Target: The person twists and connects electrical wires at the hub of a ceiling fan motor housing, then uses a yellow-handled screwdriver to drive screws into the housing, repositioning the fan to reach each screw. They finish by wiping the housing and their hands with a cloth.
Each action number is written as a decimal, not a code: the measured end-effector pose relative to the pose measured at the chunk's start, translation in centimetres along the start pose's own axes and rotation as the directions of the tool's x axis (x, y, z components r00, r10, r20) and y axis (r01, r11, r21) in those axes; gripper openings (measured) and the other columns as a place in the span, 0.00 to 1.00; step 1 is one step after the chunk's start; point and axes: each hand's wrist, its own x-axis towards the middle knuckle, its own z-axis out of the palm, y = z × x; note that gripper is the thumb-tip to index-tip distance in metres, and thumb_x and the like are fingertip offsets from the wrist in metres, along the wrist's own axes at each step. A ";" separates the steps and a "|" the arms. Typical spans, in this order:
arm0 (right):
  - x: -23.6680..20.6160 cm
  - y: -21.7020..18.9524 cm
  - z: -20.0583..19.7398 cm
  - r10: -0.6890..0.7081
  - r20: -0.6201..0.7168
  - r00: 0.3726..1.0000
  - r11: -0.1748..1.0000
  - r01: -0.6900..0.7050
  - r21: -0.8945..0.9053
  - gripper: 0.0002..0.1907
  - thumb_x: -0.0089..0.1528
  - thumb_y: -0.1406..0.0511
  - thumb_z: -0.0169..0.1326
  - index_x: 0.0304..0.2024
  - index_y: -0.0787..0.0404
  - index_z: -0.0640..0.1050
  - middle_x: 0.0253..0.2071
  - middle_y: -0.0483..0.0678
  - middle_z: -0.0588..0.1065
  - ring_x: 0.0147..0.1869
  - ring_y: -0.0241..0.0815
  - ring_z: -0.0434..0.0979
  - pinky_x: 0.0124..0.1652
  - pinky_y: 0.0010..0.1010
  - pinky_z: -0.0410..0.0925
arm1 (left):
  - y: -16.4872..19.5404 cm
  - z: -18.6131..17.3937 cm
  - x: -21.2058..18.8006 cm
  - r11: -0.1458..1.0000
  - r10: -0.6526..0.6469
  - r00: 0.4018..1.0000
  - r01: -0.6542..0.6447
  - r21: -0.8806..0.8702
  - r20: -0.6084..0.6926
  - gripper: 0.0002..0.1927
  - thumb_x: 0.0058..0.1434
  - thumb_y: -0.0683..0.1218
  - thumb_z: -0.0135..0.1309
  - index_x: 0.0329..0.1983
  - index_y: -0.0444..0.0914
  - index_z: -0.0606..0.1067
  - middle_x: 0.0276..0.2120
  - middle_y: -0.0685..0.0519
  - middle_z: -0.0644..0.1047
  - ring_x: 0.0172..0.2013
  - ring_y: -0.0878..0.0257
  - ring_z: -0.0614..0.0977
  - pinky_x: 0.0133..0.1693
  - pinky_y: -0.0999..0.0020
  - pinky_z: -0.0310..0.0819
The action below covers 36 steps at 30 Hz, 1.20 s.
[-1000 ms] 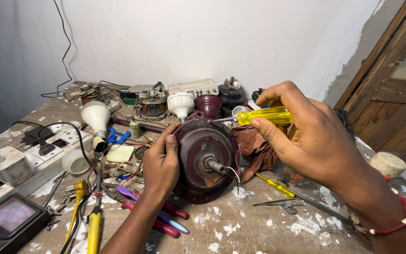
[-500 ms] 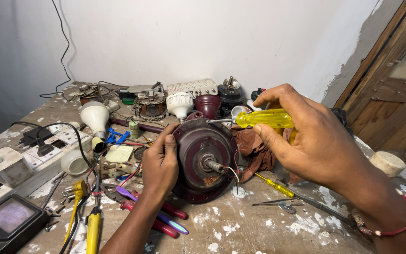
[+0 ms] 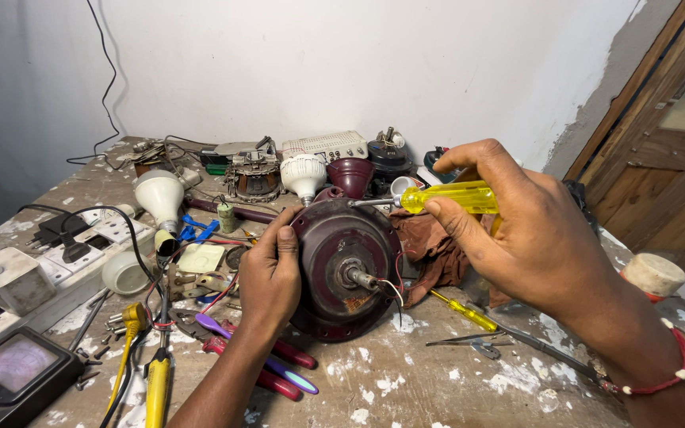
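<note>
Between the two hands on the paint-spattered workbench [image 3: 438, 388] stands a maroon fan motor [image 3: 342, 269] on its edge, shaft and loose wires facing the camera. Left hand [image 3: 271, 273] is clamped on the motor's left rim, fingers curled over the top of the housing, thumb pressed on the front face, steadying it upright. Right hand [image 3: 533, 230] is closed around the yellow-handled screwdriver [image 3: 445, 198], thumb and fingertips pinching the translucent handle, and the metal shaft runs left from that grip to meet the motor's upper right edge. Whether the tip sits in a screw cannot be made out.

Just below the right hand, a brown rag [image 3: 434, 254] lies bunched against the motor, and a smaller yellow screwdriver [image 3: 463, 311] rests on the bench near it. Under the left wrist lie red-handled pliers [image 3: 283, 364] and a purple tool. Beyond the left hand sit a white LED bulb [image 3: 160, 198] and a white power strip [image 3: 81, 254]. Behind the motor, past the screwdriver tip, another bulb [image 3: 303, 174] and a dark red cap stand among small parts.
</note>
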 end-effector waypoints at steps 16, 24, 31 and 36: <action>-0.2 -0.2 0.1 0.024 -0.012 1.000 0.999 -0.025 -0.028 0.21 0.61 0.64 0.60 0.53 0.64 0.71 0.39 0.56 0.81 0.42 0.49 0.86 0.40 0.38 0.76 | 0.1 0.0 0.0 1.000 0.010 1.000 -0.010 -0.019 -0.004 0.20 0.72 0.52 0.43 0.60 0.41 0.77 0.41 0.43 0.85 0.43 0.60 0.87 0.45 0.65 0.77; 0.4 -1.1 -0.3 0.425 0.102 0.899 0.903 -0.414 -0.111 0.21 0.64 0.56 0.56 0.56 0.57 0.71 0.22 0.51 0.81 0.17 0.45 0.78 0.24 0.37 0.71 | 0.1 0.0 0.0 1.000 0.006 1.000 -0.006 -0.004 -0.004 0.20 0.71 0.52 0.42 0.59 0.41 0.77 0.40 0.43 0.85 0.42 0.59 0.87 0.44 0.65 0.77; 0.0 -0.6 -0.1 0.068 0.016 0.998 0.997 -0.068 -0.026 0.19 0.64 0.61 0.58 0.54 0.61 0.71 0.31 0.52 0.81 0.31 0.44 0.85 0.29 0.35 0.73 | 0.0 0.0 0.0 1.000 0.016 1.000 -0.016 0.011 -0.005 0.20 0.72 0.52 0.42 0.59 0.41 0.77 0.41 0.43 0.85 0.43 0.58 0.87 0.45 0.64 0.77; -0.2 -0.6 -0.1 0.072 0.035 0.997 0.997 -0.071 -0.012 0.20 0.62 0.64 0.59 0.54 0.60 0.70 0.34 0.53 0.80 0.35 0.44 0.84 0.33 0.36 0.73 | 0.0 0.0 0.0 1.000 0.013 1.000 -0.013 -0.004 -0.007 0.20 0.72 0.52 0.42 0.59 0.41 0.77 0.41 0.43 0.85 0.44 0.59 0.87 0.45 0.64 0.77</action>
